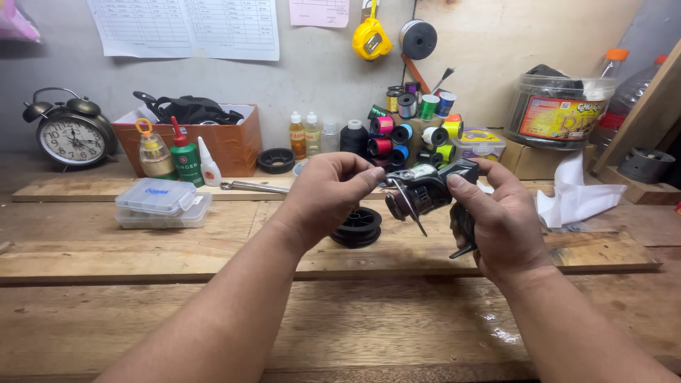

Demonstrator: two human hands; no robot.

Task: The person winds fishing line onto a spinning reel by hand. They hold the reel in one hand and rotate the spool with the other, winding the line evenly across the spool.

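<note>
Above the long wooden plank workbench (142,248), your right hand (507,220) wraps the black metal fishing reel (425,193), its stem pointing down through your palm. Your left hand (328,195) pinches narrowly at the reel's left end, nearer its spool, directly over the black plastic spool (358,228).

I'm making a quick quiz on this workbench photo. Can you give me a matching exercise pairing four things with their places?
Things:
1. alarm clock
2. tape measure
3. fishing reel
4. black spool

Places:
A. hanging on the wall
B. held in both hands
C. far left of the bench
D. lying on the bench under the left hand

Pairs: 1-C, 2-A, 3-B, 4-D
</note>
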